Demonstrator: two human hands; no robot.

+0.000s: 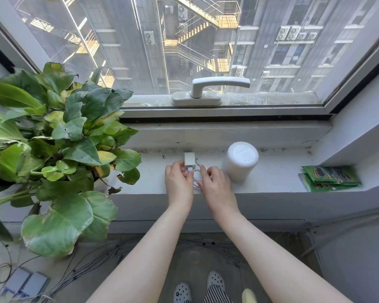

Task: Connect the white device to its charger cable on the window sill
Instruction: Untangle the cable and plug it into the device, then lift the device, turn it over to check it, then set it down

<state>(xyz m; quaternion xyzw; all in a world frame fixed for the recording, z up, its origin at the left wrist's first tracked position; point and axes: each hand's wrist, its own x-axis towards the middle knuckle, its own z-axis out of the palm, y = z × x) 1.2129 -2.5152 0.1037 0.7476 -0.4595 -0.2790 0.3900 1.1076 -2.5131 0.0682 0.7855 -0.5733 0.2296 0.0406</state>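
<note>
Two hands meet over the window sill point(271, 182). Beside the leafy plant point(53, 138), the left hand point(178, 180) pinches the charger point(189, 159); the right hand point(214, 182) holds the thin white cable point(197, 174). Just right stands the white device point(241, 162), upright, with green packets point(328, 178) farther right.

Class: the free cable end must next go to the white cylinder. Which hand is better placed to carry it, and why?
The right hand. It rests on the cable coil, beside the cylinder, with the free plug near its fingertips. The left hand is farther away, holding the charger.
</note>
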